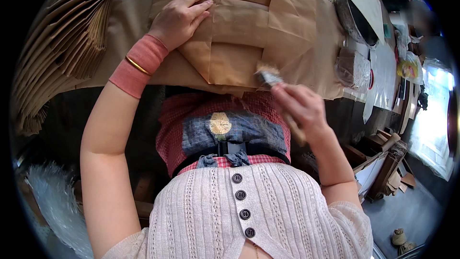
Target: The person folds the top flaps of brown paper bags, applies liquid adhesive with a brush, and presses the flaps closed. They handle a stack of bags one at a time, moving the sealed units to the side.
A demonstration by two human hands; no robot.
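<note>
A folded brown paper bag lies on the table in front of me, its end opened into flaps around a rectangular fold. My left hand rests on the bag's left side with fingers stretched out over the paper. In my right hand is a flat brush, held by its handle. Its metal band and light bristles touch or hover just over the near right part of the folded paper; I cannot tell which. The right hand is slightly blurred.
A fanned stack of brown paper bags sits at the left. To the right are a dark basin, a plastic-wrapped block and white sheets. Wooden pieces and cardboard scraps lie lower right. Clear plastic is bunched at lower left.
</note>
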